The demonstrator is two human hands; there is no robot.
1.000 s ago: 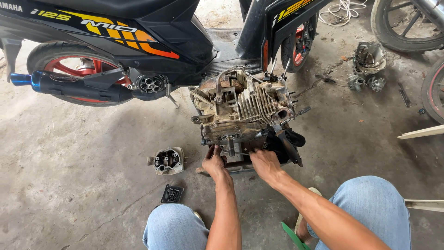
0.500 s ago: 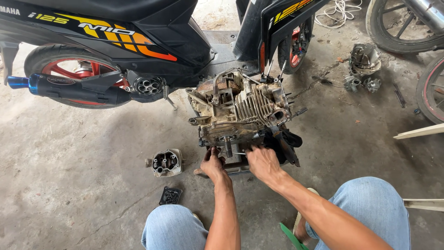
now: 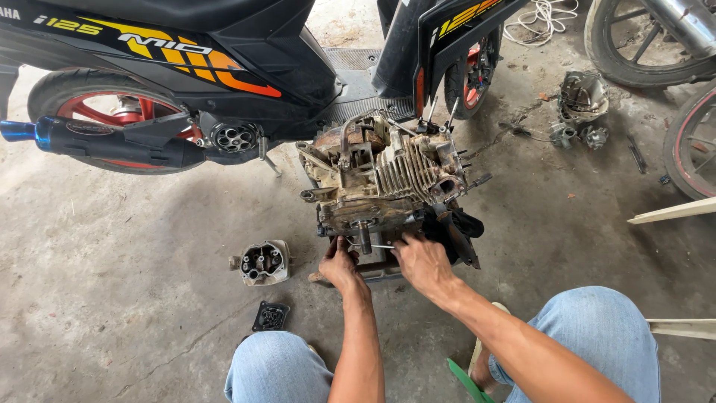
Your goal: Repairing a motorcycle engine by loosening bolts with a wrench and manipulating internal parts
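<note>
While both knees frame the view, the left hand (image 3: 339,265) and right hand (image 3: 421,263) touch the near lower edge of the engine (image 3: 384,179), fingers curled on a thin rod there. Its long axis runs left-right, directly ahead; scooter (image 3: 186,67) beyond.

Both bare forearms reached forward from between the bent, jean-clad knees, the left hand (image 3: 339,265) held palm-down with its fingers curled and tucked forward out of sight, the right hand (image 3: 422,263) just beside it, knuckles up, its fingers likewise bent and pressed forward.
</note>
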